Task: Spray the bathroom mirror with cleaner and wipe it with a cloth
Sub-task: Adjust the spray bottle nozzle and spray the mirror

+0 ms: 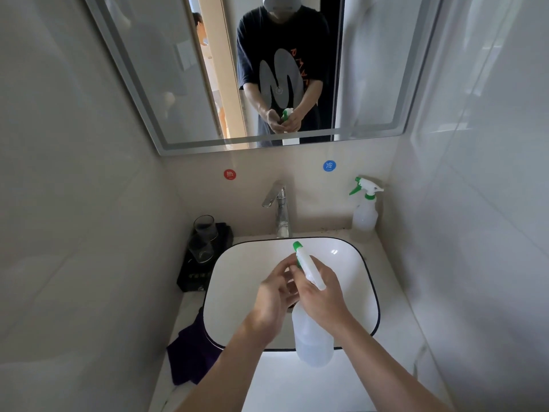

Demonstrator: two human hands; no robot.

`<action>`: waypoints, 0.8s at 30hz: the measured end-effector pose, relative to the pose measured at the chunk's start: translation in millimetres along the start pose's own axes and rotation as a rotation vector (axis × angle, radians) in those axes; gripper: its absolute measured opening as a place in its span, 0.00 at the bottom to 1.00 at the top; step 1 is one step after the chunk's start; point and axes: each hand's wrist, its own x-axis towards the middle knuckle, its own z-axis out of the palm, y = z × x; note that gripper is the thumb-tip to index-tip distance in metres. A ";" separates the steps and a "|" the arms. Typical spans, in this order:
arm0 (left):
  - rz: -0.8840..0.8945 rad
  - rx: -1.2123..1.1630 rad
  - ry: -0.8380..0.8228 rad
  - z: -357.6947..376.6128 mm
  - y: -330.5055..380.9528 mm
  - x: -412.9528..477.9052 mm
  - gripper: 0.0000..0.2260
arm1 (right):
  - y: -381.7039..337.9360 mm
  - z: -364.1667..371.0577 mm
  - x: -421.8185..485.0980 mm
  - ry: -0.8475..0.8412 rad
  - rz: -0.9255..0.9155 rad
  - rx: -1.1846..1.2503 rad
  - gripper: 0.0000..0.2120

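I hold a translucent spray bottle (313, 337) with a white and green trigger head over the white basin. My right hand (319, 295) is wrapped around its neck. My left hand (274, 292) touches the head from the left, fingers curled at the trigger. The nozzle points toward the wall mirror (166, 72), which hangs above the tap and reflects me. A dark purple cloth (190, 356) lies on the counter at the basin's left front corner, apart from both hands.
A second spray bottle (365, 212) stands at the back right of the counter. A chrome tap (280, 209) rises behind the basin (368, 281). Two glasses (205, 230) sit on a black box at the left. Tiled walls close in on both sides.
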 end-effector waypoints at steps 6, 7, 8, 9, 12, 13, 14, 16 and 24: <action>-0.004 0.333 -0.187 -6.1 5.6 4.8 0.44 | -6.4 4.3 4.3 0.109 -0.004 0.018 0.09; -0.019 0.374 -0.217 -8.2 9.2 6.3 0.45 | -8.8 5.0 5.7 0.123 -0.003 0.005 0.09; -0.030 0.417 -0.251 -10.8 11.7 8.9 0.46 | -11.9 5.4 7.5 0.138 -0.003 -0.010 0.08; -0.040 0.464 -0.284 -13.0 13.4 11.8 0.47 | -16.4 5.1 9.3 0.160 0.015 -0.017 0.07; -0.081 0.547 -0.343 -18.9 16.2 19.7 0.50 | -33.9 -2.4 23.2 0.238 0.155 0.087 0.11; -0.087 0.573 -0.341 -19.1 17.8 20.0 0.52 | -41.2 -6.9 29.7 0.240 0.203 0.129 0.09; -0.082 0.624 -0.330 -18.1 20.0 20.2 0.54 | -48.7 -11.2 36.0 0.231 0.240 0.157 0.06; -0.031 0.754 -0.295 -13.5 24.5 22.6 0.54 | -66.4 -20.6 49.8 0.237 0.259 0.215 0.12; 0.242 0.865 -0.290 8.5 78.6 37.1 0.35 | -132.8 -42.4 78.8 0.238 0.009 0.130 0.05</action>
